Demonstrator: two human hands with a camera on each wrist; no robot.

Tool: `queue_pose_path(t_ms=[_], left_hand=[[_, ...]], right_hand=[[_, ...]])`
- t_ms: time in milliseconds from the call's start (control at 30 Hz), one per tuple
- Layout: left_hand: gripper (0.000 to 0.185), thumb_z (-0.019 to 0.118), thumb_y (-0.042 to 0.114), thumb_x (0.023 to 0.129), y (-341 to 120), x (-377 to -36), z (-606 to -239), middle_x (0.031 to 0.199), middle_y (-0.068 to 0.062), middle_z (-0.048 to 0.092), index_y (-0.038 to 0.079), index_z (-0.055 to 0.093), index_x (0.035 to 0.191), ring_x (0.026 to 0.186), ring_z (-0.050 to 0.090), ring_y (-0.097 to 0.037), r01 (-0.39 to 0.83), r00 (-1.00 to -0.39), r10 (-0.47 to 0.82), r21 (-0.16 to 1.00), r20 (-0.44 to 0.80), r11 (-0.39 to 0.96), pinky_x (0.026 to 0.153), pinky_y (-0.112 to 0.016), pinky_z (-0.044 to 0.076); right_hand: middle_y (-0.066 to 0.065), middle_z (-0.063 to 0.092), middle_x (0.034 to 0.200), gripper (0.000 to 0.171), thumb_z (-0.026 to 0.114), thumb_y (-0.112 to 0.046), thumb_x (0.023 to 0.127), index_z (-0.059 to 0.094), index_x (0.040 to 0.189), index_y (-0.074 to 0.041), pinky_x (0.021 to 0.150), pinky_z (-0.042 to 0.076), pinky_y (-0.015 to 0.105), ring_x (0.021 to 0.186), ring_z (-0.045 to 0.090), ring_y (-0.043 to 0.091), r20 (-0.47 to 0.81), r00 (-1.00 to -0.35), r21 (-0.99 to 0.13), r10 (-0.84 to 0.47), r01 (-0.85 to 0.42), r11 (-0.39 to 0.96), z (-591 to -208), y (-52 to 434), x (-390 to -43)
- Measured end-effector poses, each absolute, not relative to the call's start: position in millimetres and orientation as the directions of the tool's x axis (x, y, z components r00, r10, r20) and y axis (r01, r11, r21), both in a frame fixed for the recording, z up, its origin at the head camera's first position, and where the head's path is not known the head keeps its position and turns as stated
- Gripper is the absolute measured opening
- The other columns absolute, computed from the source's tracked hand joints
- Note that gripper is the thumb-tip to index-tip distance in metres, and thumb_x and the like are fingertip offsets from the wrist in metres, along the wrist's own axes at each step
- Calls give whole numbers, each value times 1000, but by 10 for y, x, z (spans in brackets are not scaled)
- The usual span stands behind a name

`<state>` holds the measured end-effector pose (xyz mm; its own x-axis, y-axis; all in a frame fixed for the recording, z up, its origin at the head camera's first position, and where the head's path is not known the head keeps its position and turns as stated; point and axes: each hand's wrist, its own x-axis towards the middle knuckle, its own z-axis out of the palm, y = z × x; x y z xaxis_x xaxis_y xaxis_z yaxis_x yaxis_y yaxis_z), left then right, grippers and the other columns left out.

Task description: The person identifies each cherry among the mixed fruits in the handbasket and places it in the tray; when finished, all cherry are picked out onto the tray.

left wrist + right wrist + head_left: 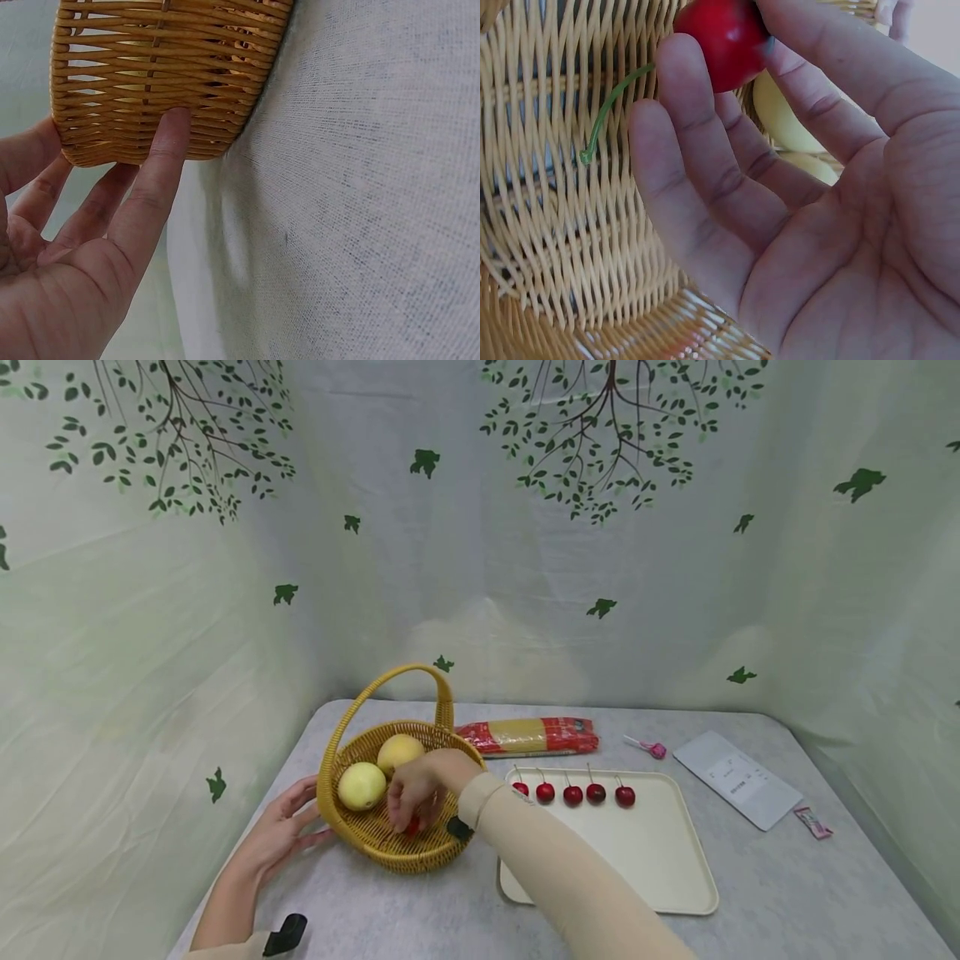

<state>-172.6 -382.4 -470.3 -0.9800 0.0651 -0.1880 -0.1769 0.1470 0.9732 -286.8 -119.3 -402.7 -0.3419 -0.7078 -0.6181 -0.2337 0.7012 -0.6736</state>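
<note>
A wicker basket [408, 862] with an arched handle stands on the left of the table, holding two pale yellow round fruits [362, 787]. Inside it, my right hand [423, 785] pinches a red cherry [724, 41] between fingers and thumb; its green stem [607, 109] points toward the woven wall. My left hand [281, 835] rests against the basket's left outer side, and in the left wrist view its fairly straight fingers [154, 172] touch the weave. Several cherries with stems [573, 796] lie in a row along the far part of a cream tray [637, 860].
Behind the tray lies a red and yellow packet [525, 737]. To the right are a pink lollipop [654, 749], a flat grey-white pouch [738, 779] and a small pink wrapped sweet [813, 823]. My right forearm [562, 868] crosses over the tray's left part.
</note>
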Motion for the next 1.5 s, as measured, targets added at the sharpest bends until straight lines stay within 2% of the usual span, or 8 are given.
queue_pose_path(t_ms=[267,467,767,967,1033,1200,1333,1500], left_hand=[[62,59,24,112,-3821,-1735,-4704,172,-22,26,7,32,165,118,61,4,-185,-979,55,971,-195,149,103,-49,62],[63,59,23,112,-3830,-1744,-4708,173,-22,25,7,31,166,118,59,6,-184,-979,54,971,-194,152,103,-49,62],[61,59,21,112,-3818,-1730,-4704,173,-22,25,9,33,165,116,61,6,-192,-978,47,968,-202,164,104,-51,62],[61,58,21,113,-3821,-1731,-4706,173,-23,24,8,32,166,116,63,3,-195,-977,56,968,-207,159,103,-49,62],[61,58,21,113,-3818,-1730,-4705,173,-23,24,9,32,166,116,64,3,-199,-976,56,967,-210,158,103,-49,62],[61,58,24,113,-3819,-1723,-4704,172,-22,25,9,32,166,119,62,3,-179,-979,70,972,-192,154,103,-48,63],[61,58,26,113,-3819,-1721,-4702,170,-20,27,8,32,165,123,61,1,-162,-983,67,975,-174,153,101,-46,63],[64,59,27,112,-3820,-1717,-4699,170,-19,28,7,31,166,122,60,2,-156,-984,66,976,-168,152,102,-46,63]], right_hand=[[1,74,96,2,76,-12,100,76,98,-11,95,66,43,89,77,21,-591,-379,-674,-712,-254,694,-4011,-1034,-2963],[1,77,93,10,77,-16,100,81,97,-7,95,66,40,83,74,16,-556,-407,-663,-725,-308,682,-3977,-888,-3014],[-1,74,91,1,77,-6,98,77,99,-6,91,65,38,83,72,12,-513,-429,-694,-744,-302,653,-3952,-720,-3080],[-1,70,95,29,81,-5,94,72,119,6,101,62,48,82,69,10,-466,-464,-691,-753,-340,638,-3961,-609,-3111],[-1,72,100,33,83,-9,94,73,122,3,100,61,42,84,66,7,-454,-483,-660,-749,-382,647,-3960,-569,-3132],[-6,75,109,28,85,-21,93,80,119,-10,84,54,22,91,60,4,-410,-521,-551,-748,-513,659,-3937,-480,-3183],[-7,76,108,26,85,-23,94,82,117,-12,81,54,22,92,62,3,-373,-527,-534,-763,-551,641,-3906,-418,-3202],[-3,75,103,30,83,-16,96,78,123,-4,78,52,22,89,59,7,-346,-498,-602,-795,-532,595,-3869,-357,-3205]])
